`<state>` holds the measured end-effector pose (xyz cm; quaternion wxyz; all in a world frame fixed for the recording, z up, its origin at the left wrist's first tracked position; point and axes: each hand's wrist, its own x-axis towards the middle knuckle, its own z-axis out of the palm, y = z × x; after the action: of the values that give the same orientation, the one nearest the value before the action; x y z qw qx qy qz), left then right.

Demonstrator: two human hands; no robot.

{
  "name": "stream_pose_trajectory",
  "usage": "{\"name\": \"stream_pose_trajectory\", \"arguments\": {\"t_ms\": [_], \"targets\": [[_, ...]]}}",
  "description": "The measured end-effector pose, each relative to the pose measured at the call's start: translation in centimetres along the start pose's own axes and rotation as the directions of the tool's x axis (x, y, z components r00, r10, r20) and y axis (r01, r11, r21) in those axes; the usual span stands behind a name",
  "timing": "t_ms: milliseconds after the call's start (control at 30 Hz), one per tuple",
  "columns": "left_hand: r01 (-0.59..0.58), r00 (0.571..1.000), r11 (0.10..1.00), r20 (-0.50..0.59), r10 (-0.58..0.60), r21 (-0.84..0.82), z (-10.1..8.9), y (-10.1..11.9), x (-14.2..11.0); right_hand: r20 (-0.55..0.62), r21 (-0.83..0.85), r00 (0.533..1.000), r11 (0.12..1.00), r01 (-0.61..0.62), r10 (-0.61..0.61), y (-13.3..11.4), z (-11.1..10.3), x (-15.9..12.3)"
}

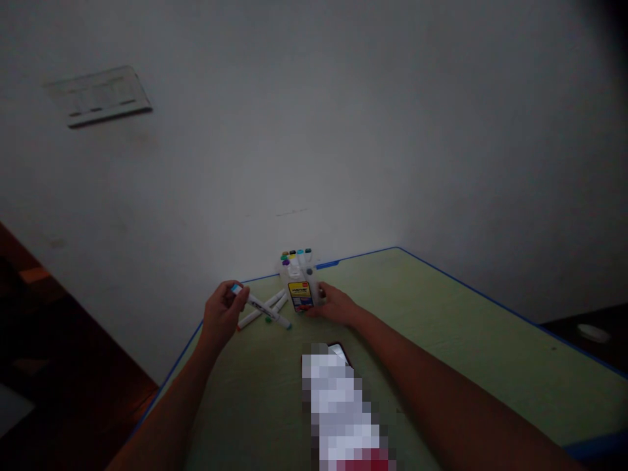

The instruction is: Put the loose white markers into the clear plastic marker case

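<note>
My left hand (223, 311) is closed on a white marker (267, 309) with blue ends, pinching its upper left end while the rest slants down to the right. Two more white markers (251, 319) lie crossed on the table below and behind it, one with an orange tip and one with a green tip. My right hand (334, 304) grips the lower right side of a clear marker case (299, 288) bearing a yellow, red and blue label. Several markers with coloured caps (293, 254) stand upright in the case.
The pale green table (422, 314) has a blue edge and its far side meets a grey wall (343, 131). A phone (338, 353) lies near me, mostly covered by a pixelated patch. A switch panel (101, 97) is on the wall at upper left.
</note>
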<state>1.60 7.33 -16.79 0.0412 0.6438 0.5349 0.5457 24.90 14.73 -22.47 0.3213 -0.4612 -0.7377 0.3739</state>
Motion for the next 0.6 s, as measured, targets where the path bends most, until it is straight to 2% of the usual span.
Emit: {"name": "stream_pose_trajectory", "arguments": {"t_ms": [267, 467, 600], "targets": [[0.006, 1.0, 1.0, 0.004, -0.006, 0.006, 0.03, 0.11, 0.07, 0.004, -0.002, 1.0, 1.0, 0.017, -0.017, 0.14, 0.11, 0.05], [0.015, 1.0, 1.0, 0.001, -0.015, -0.023, 0.11, 0.08, -0.01, 0.0, -0.023, 1.0, 1.0, -0.02, 0.02, -0.28, -0.09, -0.15], [0.02, 1.0, 0.999, 0.005, -0.02, -0.048, 0.12, 0.08, 0.0, -0.008, -0.002, 1.0, 1.0, 0.011, -0.011, -0.13, -0.03, -0.1]]}}
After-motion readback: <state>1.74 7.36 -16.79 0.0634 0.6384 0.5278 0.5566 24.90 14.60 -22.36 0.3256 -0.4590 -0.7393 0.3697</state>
